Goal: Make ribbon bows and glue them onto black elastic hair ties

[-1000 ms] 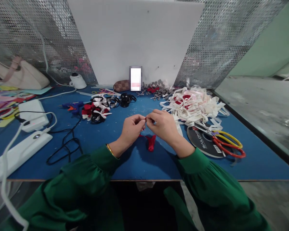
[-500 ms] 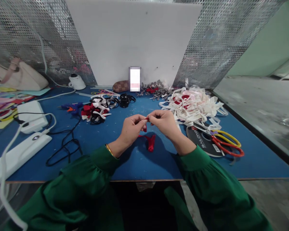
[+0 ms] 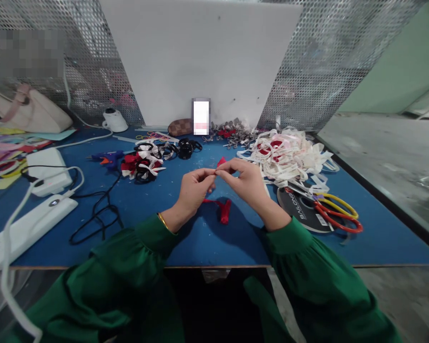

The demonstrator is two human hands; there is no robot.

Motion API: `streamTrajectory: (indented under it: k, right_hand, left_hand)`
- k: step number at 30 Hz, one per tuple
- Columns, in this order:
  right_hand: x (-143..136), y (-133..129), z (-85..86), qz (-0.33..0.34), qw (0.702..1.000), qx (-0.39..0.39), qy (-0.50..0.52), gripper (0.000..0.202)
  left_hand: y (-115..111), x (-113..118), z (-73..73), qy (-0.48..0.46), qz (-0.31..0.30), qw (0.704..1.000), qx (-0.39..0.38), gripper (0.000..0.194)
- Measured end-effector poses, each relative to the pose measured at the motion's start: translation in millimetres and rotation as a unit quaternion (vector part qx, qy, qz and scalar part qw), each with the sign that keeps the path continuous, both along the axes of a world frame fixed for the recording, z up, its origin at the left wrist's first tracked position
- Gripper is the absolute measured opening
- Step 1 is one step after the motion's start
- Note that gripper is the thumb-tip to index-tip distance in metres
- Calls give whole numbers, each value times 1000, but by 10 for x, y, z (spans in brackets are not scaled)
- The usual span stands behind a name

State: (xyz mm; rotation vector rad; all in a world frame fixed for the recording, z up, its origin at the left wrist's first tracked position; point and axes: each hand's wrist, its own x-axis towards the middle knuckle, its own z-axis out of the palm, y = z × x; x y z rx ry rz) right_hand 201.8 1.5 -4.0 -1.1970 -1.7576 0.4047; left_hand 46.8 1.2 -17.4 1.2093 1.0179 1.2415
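Fingertips of my left hand (image 3: 196, 187) and my right hand (image 3: 243, 182) meet above the middle of the table, both pinching a red ribbon (image 3: 221, 161). A bit of the ribbon sticks up beyond my right fingertips; the part between the fingers is mostly hidden. Just below the hands, a small roll of red ribbon (image 3: 225, 212) lies on the blue table, with a thin red strand running from it toward my left hand. To the right, scissors (image 3: 338, 212) with red and yellow handles rest on a black spool disc (image 3: 300, 209).
White ribbons (image 3: 289, 155) are heaped at the back right, with metal clips (image 3: 236, 131) behind. Red, white and black bows (image 3: 143, 164) lie left of centre beside a blue glue gun (image 3: 109, 158). A white power strip (image 3: 32, 231) and black cord (image 3: 96, 219) occupy the left.
A red ribbon end that hung below the fingers now points up behind my right fingertips. Both hands stay in nearly the same place, and the roll has not moved.
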Motion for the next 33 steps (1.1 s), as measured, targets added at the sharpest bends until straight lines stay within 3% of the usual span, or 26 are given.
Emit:
streamTrajectory:
  k: [6,12,17,26,33]
  right_hand:
    - [-9,-12,-48,-26,969,111,-219,21]
    - [-24,-15,-65,-30,956,125,-262,23]
    - [-38,-4,-80,-22,960,125,-251,22]
    - [-62,-14,-88,-16,976,126,-174,18]
    - [-68,4,-69,13,1000,-8,15,13]
  left_hand:
    - [5,1,-28,-5,-16,1000,-4,12]
    - [6,-4,-21,24,1,1000,13,12]
    - [14,-1,-31,83,41,994,57,9]
    - [8,20,-26,59,33,996,65,8]
    - [-17,22,20,57,37,997,31,9]
